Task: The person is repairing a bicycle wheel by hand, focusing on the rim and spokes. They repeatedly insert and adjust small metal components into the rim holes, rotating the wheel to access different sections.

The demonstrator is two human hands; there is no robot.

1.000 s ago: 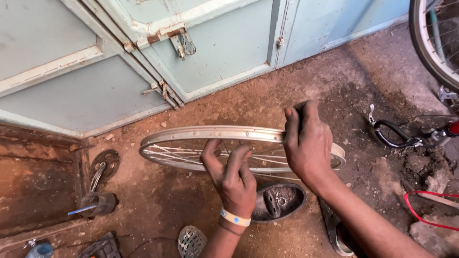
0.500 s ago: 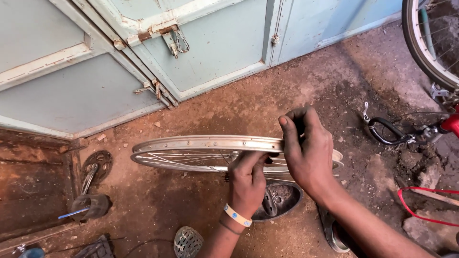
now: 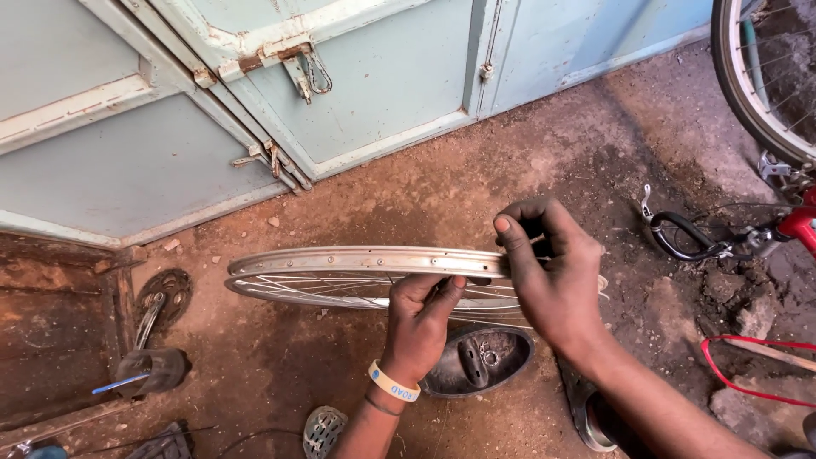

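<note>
A bare silver bicycle wheel rim (image 3: 340, 262) with thin spokes is held nearly flat above the dirt floor, seen edge-on. My left hand (image 3: 418, 327) grips the near side of the rim from below, fingers curled up over its edge; a pale wristband circles that wrist. My right hand (image 3: 548, 272) clasps the right end of the rim, thumb on top and fingers wrapped around it.
Pale blue metal doors (image 3: 357, 93) with rusty latches stand behind. An upturned bicycle saddle (image 3: 480, 361) lies under the rim. A crank and chainring (image 3: 161, 297) lie left, a bicycle wheel (image 3: 756, 76) and brake lever (image 3: 680, 234) right.
My left hand has slid right and under the rim, closing its fingers on the near edge. The rim has tilted flatter. My right hand keeps its hold on the right end.
</note>
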